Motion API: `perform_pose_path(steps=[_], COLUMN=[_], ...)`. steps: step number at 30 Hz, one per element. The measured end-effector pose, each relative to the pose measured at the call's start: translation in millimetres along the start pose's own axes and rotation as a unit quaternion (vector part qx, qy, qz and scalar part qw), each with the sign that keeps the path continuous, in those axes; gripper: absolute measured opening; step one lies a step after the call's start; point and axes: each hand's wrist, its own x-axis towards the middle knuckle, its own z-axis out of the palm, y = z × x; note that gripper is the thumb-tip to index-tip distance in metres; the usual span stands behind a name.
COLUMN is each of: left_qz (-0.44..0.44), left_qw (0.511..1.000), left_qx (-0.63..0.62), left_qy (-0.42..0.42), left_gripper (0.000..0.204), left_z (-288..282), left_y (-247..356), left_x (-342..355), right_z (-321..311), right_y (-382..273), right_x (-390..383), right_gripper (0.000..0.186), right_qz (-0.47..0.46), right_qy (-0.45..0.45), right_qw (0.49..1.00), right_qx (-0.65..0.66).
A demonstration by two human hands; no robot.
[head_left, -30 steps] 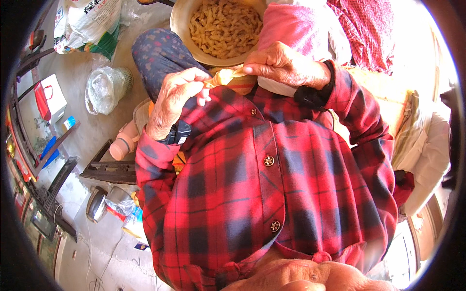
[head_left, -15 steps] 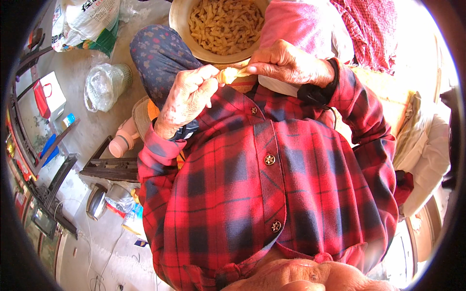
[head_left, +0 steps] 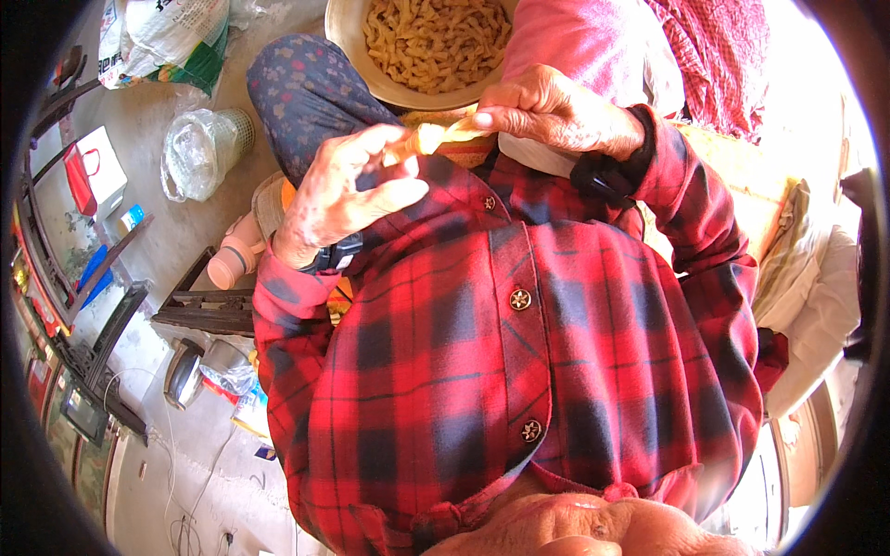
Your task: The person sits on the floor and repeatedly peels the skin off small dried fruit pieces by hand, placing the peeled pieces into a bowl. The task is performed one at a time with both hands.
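Bare grey concrete floor (head_left: 176,236) below, strewn with odds and ends; seen from above over a red and black checked shirt (head_left: 501,371) with small metal buttons.

Held between both hands, close to the chest: a small pale yellow strip (head_left: 436,137), soft-looking, glowing where the light strikes its middle, bent slightly along its length; pinched at its far end by the right hand (head_left: 547,116), thumb and forefinger closed tight on it, remaining fingers curled; gripped at its near end by the left hand (head_left: 338,195), thumb and fingertips closed on it, the forefinger stretched loosely below the grip.

Just beyond the grip: a round cream bowl (head_left: 357,46), heaped with many similar yellow strips (head_left: 436,37), short, curled and tangled; bowl resting against a knee in blue flowered cloth (head_left: 301,88); pink cloth (head_left: 584,37) to the right of the bowl.

Left of the grip and lower, on the floor: a crumpled clear plastic bag (head_left: 199,153); a white and green sack (head_left: 167,37) farther out; a pink bottle (head_left: 232,264) just under the left wrist; a dark wooden frame (head_left: 199,310) beside it.

Black watch (head_left: 603,176) on the right wrist.
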Motion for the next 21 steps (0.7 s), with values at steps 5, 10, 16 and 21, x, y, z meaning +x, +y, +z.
perform_pose_path(steps=[5,10,16,21], left_qz=[0.138,0.141,0.136,0.165], left_qw=[0.965,0.982,0.970,0.936], left_qx=[0.200,0.119,0.076,0.125], left_qy=[0.101,0.048,0.186,0.285], left_gripper=[0.039,0.015,0.015,0.017], left_z=[19,16,-34,-79], left_y=[0,9,41,48], left_x=[19,18,17,63], right_z=[-2,-3,-22,-76], right_y=[1,-9,-23,-21], right_x=[2,-1,35,92], right_gripper=[0.033,0.026,0.033,0.015], right_qz=[0.001,0.028,-0.104,-0.333], right_qy=[0.012,-0.027,0.086,0.132], right_qw=[1.000,0.993,0.979,0.874], right_qx=[-0.021,-0.112,-0.155,-0.330])
